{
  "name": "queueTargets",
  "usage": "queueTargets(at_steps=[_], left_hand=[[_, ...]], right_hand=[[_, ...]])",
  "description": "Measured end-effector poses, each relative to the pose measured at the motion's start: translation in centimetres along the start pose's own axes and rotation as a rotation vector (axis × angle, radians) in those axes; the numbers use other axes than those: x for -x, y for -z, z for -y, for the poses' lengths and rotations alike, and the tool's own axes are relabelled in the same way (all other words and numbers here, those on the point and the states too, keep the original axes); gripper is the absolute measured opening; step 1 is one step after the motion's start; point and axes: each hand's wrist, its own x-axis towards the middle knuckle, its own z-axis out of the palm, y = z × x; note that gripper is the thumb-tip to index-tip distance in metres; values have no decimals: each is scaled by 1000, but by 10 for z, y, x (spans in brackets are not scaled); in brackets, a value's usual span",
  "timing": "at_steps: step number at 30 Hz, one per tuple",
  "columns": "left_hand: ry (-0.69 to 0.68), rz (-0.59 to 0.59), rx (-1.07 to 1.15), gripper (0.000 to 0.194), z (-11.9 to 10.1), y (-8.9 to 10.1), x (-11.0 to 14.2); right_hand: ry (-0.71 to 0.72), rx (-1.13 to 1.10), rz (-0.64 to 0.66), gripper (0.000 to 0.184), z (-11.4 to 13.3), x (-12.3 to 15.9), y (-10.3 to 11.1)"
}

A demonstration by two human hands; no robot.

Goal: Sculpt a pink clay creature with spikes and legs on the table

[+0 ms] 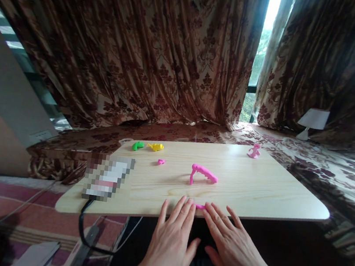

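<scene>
Both hands lie palm down at the near edge of a pale wooden board [231, 199]. Beneath the fingertips of my left hand [173, 234] and my right hand [228, 236] is a thin pink strip that looks like rolled modelling clay [200, 206]; its ends are hidden under the fingers. The fingers of each hand are stretched out flat. Just beyond them stands a bright pink clay shape [206, 173], a thick ridged bar with thin legs. A small pink clay piece [161, 162] lies farther left.
At the board's back left are a green clay figure [137, 145] and a yellow one [156, 146]. A light pink figure [255, 151] stands at the back right. A blurred-out flat object [108, 180] with a black cable [82, 221] sits on the left. A white lamp [314, 119] stands beyond.
</scene>
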Motion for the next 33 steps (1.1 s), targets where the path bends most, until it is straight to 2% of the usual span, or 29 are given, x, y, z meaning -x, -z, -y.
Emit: queueTargets(at_steps=[6, 12, 18, 25, 30, 33], left_hand=[[29, -17, 3, 61, 8, -8, -21], [-24, 14, -8, 61, 4, -6, -1], [4, -3, -26, 53, 11, -5, -17], [-63, 60, -20, 53, 7, 2, 0], [-16, 47, 7, 50, 12, -1, -16], [-38, 50, -4, 52, 15, -2, -15]], right_hand=[[-106, 15, -48, 65, -13, -27, -6], [-16, 26, -25, 67, 0, -5, -5], [-93, 37, -62, 64, -13, -22, -6], [8, 46, -58, 67, -2, -1, -4], [-87, 35, -72, 61, -14, -24, -5], [-73, 47, -68, 60, -17, -25, -7]])
